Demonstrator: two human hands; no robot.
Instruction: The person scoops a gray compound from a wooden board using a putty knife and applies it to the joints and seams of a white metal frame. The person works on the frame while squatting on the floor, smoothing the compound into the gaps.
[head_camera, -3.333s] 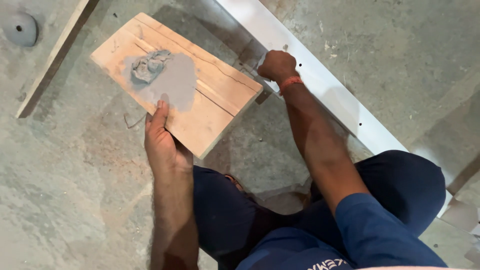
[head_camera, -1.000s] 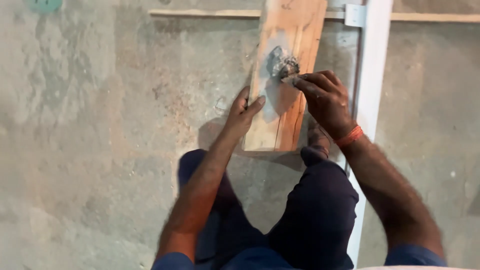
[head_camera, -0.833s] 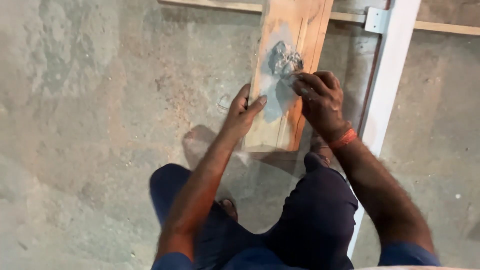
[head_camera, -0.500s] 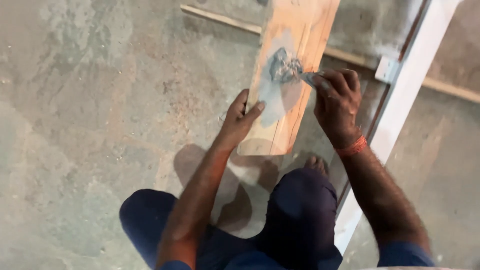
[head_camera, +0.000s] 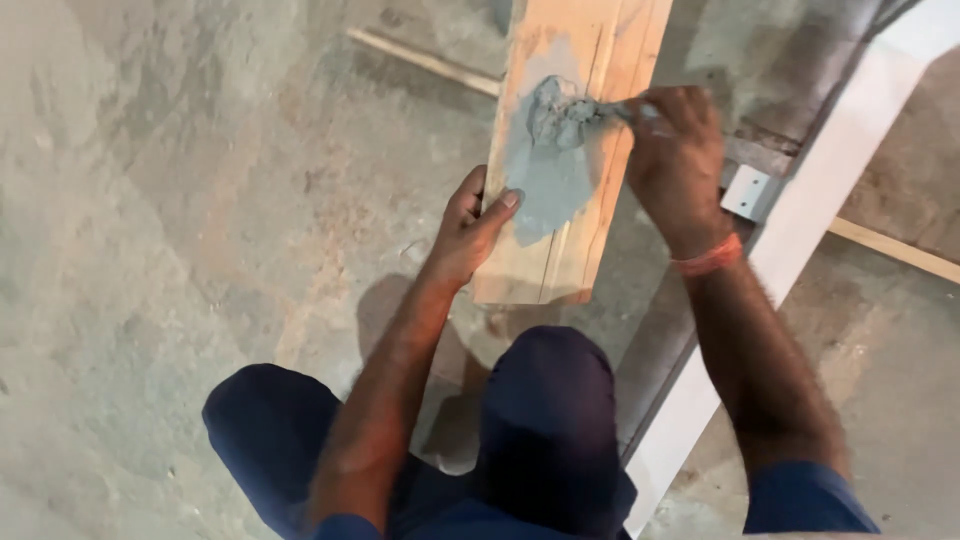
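Wooden board (head_camera: 560, 200) (left hand (head_camera: 468, 225) gripping), grey putty (head_camera: 555, 110)

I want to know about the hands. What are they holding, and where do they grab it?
The left hand holds the wooden board by its left edge, thumb on top. The right hand holds a small tool in the grey paste; its grip is hidden.

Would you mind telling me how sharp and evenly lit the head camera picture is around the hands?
Head view: soft overall, the right hand and the small tool tip in the grey paste slightly smeared; light even, no glare; the left hand and its arm cast a faint shadow on the concrete floor beside the wooden board.
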